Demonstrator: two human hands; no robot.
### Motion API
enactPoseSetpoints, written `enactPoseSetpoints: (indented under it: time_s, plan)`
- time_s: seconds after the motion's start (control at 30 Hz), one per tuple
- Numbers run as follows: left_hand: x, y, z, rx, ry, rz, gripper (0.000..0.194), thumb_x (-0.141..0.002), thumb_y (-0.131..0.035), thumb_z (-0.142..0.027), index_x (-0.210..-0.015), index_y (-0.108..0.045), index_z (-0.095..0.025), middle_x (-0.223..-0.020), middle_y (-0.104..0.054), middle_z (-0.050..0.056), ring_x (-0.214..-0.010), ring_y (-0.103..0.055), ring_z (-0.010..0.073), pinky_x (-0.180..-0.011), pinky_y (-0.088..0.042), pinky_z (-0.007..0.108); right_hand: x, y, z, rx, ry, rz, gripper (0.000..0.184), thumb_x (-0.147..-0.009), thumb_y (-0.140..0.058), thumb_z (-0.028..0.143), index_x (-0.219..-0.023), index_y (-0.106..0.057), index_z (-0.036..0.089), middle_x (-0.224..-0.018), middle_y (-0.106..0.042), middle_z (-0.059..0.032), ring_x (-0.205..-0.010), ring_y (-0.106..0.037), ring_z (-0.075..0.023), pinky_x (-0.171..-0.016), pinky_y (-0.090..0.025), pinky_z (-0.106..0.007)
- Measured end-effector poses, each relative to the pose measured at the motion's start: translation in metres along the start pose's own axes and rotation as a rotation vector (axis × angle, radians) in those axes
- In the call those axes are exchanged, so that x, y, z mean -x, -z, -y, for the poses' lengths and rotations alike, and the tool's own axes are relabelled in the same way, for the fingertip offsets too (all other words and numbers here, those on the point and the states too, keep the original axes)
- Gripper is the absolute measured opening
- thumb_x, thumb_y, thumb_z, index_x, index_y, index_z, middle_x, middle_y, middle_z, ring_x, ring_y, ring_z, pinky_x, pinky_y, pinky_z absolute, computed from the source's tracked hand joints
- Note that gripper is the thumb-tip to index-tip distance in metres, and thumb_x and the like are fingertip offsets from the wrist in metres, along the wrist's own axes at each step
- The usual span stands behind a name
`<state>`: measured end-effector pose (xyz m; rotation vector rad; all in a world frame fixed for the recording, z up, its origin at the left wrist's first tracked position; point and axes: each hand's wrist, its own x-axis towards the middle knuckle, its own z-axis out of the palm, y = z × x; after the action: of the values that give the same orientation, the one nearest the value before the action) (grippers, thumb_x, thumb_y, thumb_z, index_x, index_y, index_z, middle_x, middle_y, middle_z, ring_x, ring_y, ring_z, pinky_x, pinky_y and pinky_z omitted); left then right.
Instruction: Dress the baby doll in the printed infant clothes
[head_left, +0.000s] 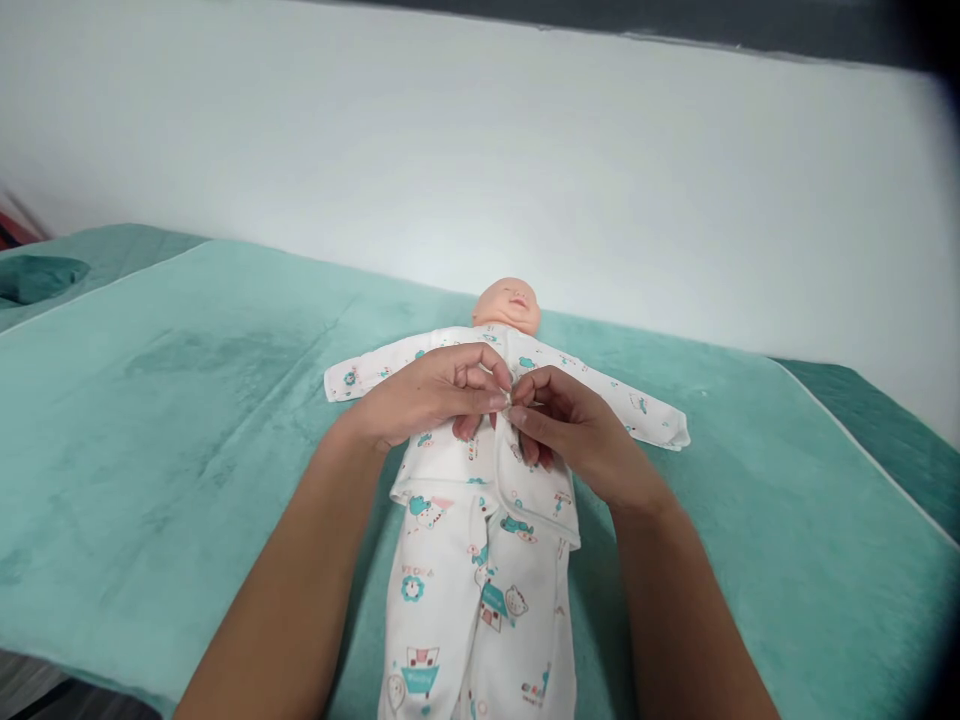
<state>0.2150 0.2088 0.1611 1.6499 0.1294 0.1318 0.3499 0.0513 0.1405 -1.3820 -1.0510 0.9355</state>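
Note:
A baby doll [504, 304] lies on its back, its head toward the wall. It wears a white printed baby jacket [442, 468], sleeves spread to both sides, and matching printed trousers [431, 620]. Over the middle of the chest, my left hand [450, 390] pinches the jacket's front edge between thumb and fingers. Right beside it, my right hand [566, 415] pinches the same front opening from the other side. The fingertips nearly meet at a small fastening that they mostly cover. Below the hands the jacket's front edges hang loose over the trousers' waist.
A light green plush cover [187, 420] spreads under the doll, with darker green fabric [862, 420] at its right side. At the far left lies a dark green bundle [41, 278]. A white wall [480, 150] rises behind the doll.

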Motion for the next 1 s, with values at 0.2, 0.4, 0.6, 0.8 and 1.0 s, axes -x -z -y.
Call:
enactPoseSetpoints:
  time_s: [0.2, 0.4, 0.6, 0.8, 1.0]
  plan:
    - [0.004, 0.001, -0.004, -0.074, 0.013, 0.036, 0.016, -0.089, -0.061, -0.032, -0.098, -0.060, -0.018, -0.065, -0.061, -0.002, -0.056, -0.055, 0.0094, -0.055, -0.046, 0.024, -0.001, 0.002, -0.002, -0.014, 0.017, 0.019, 0.018, -0.092, -0.062, 0.038, -0.098, -0.055, 0.023, -0.071, -0.061, 0.0028, -0.057, -0.056, -0.0103, -0.049, -0.040, -0.023]
    - [0.009, 0.002, -0.007, -0.133, 0.096, 0.081, 0.013, -0.085, -0.060, -0.026, -0.096, -0.060, -0.019, -0.074, -0.067, 0.001, -0.054, -0.052, 0.0079, -0.052, -0.045, 0.023, -0.001, -0.001, -0.002, 0.001, 0.002, -0.011, 0.015, -0.092, -0.062, 0.036, -0.094, -0.056, 0.022, -0.060, -0.058, 0.0044, -0.052, -0.053, -0.0107, -0.046, -0.038, -0.022]
    - [0.005, -0.002, -0.005, -0.127, -0.035, -0.138, 0.008, -0.087, -0.058, -0.026, -0.090, -0.058, -0.019, -0.075, -0.068, 0.001, -0.059, -0.058, 0.0101, -0.053, -0.044, 0.023, -0.009, -0.005, -0.014, -0.030, 0.221, -0.396, 0.008, -0.090, -0.063, 0.031, -0.090, -0.059, 0.024, -0.070, -0.062, 0.0025, -0.063, -0.059, -0.0128, -0.059, -0.048, -0.026]
    - [-0.013, -0.003, 0.012, -0.380, -0.253, -0.649, 0.019, -0.092, -0.053, -0.030, -0.102, -0.066, -0.021, -0.114, -0.070, 0.004, -0.109, -0.062, 0.0182, -0.095, -0.047, 0.032, -0.019, -0.002, -0.028, 0.164, 0.350, -0.521, 0.020, -0.092, -0.057, 0.029, -0.109, -0.066, 0.026, -0.130, -0.063, -0.0040, -0.125, -0.054, -0.0204, -0.111, -0.039, -0.041]
    - [-0.022, -0.007, 0.023, -0.552, -0.256, -0.496, 0.037, -0.100, -0.040, -0.040, -0.119, -0.066, -0.021, -0.137, -0.062, 0.005, -0.131, -0.051, 0.0205, -0.114, -0.036, 0.036, -0.021, 0.000, -0.031, 0.282, 0.158, -0.377, 0.045, -0.094, -0.056, 0.042, -0.138, -0.054, 0.030, -0.154, -0.044, -0.0008, -0.144, -0.036, -0.0196, -0.121, -0.026, -0.042]
